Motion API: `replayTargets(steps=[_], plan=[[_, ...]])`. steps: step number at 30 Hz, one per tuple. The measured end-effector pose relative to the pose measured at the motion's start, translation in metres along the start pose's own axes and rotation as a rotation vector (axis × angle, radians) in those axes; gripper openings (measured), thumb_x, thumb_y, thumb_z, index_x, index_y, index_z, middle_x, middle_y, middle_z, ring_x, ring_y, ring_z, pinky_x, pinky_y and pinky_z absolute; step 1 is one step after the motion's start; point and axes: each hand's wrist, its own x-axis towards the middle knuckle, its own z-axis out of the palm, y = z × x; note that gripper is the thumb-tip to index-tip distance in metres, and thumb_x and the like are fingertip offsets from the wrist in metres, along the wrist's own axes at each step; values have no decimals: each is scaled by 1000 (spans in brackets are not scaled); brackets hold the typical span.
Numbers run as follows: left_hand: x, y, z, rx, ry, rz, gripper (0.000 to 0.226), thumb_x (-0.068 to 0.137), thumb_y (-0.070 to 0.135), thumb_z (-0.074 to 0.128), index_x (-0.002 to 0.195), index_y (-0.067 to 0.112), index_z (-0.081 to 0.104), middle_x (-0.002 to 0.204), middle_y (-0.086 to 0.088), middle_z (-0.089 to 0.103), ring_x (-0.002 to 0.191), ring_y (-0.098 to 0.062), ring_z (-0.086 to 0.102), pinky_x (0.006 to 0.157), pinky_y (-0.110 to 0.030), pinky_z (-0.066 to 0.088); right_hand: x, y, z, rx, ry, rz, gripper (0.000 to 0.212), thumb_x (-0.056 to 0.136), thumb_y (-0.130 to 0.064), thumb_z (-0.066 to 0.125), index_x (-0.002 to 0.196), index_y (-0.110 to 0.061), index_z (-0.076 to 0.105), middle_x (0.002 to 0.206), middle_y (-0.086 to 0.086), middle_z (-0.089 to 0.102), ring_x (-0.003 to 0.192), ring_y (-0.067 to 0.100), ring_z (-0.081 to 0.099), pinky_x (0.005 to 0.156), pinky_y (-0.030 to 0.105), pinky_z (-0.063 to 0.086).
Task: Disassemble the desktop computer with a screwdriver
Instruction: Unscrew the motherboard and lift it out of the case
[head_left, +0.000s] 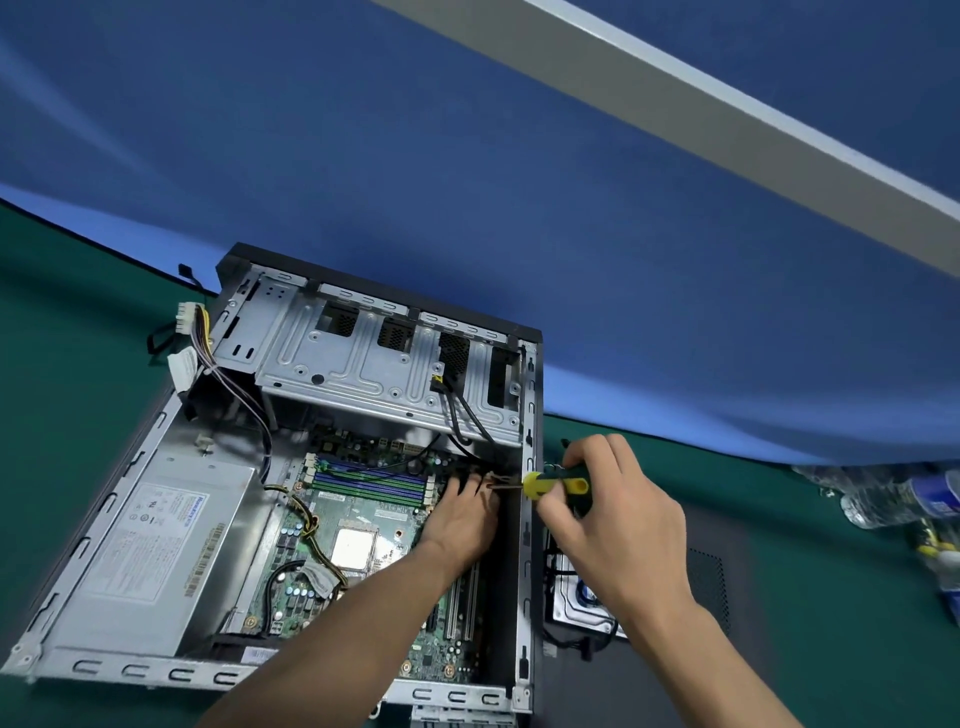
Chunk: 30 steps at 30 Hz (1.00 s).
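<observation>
Right hand gripping screwdriver, shaft level, tip pointing left into case toward nearer left hand, fingers hidden, grip indeterminate.

Green table mat before a blue wall, a grey-white beam slanting above.

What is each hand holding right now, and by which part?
The right hand grips the screwdriver by its yellow and green handle. The left hand reaches inside the computer case; whether it holds anything cannot be told.
</observation>
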Motion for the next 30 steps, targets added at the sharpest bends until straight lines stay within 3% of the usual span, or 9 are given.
replayTargets(steps=[4,7,11,15,19,24,27,30], plan=[[-1,2,2,154,-43,23,53,96,9,37,145,0,19,149,-21,26,140,-35,19,112,-50,18,-7,8,4,83,25,26,22,73,-17,74,85,-18,55,81,-7,53,50,14,42,43,24,30],[0,5,3,260,-66,7,50,97,17,42,143,3,28,151,-18,25,141,-32,17,113,-49,18,-19,16,7,142,9,28,23,74,-16,75,89,-19,57,86,-9,54,59,9,43,47,25,36],[-2,2,2,283,-48,18,40,96,15,42,133,2,40,142,-18,37,130,-31,34,108,-44,28,-42,29,11,224,-124,37,23,80,-21,71,98,-24,58,94,-15,52,74,10,53,55,27,46],[-5,-1,-2,146,-24,8,37,89,0,42,126,0,43,137,-20,39,128,-32,35,111,-45,26,-55,41,18,134,-257,61,33,80,-21,69,112,-24,60,102,-12,58,83,12,58,65,24,43],[-8,-1,-7,101,-11,45,39,86,-4,41,125,-1,43,135,-22,37,125,-33,36,108,-44,29,-47,43,27,70,-361,122,43,84,-30,54,126,-27,49,112,-10,56,97,14,55,74,26,37],[-7,1,-12,74,-67,45,37,87,1,40,124,2,44,131,-19,40,119,-31,38,107,-44,29,-35,36,36,14,-420,186,38,82,-35,50,120,-29,47,115,-9,56,98,17,56,68,29,32],[-6,3,-12,70,-74,25,39,89,-1,42,128,0,43,140,-22,35,129,-33,32,113,-44,21,-34,36,39,35,-426,234,35,80,-36,52,114,-28,47,111,-8,59,94,19,57,67,29,29],[-9,9,-8,-216,29,-138,40,96,4,35,135,-5,35,144,-22,33,135,-33,25,112,-36,8,-37,39,42,107,-409,293,31,77,-36,55,107,-30,49,101,-10,60,82,19,54,65,29,32]])
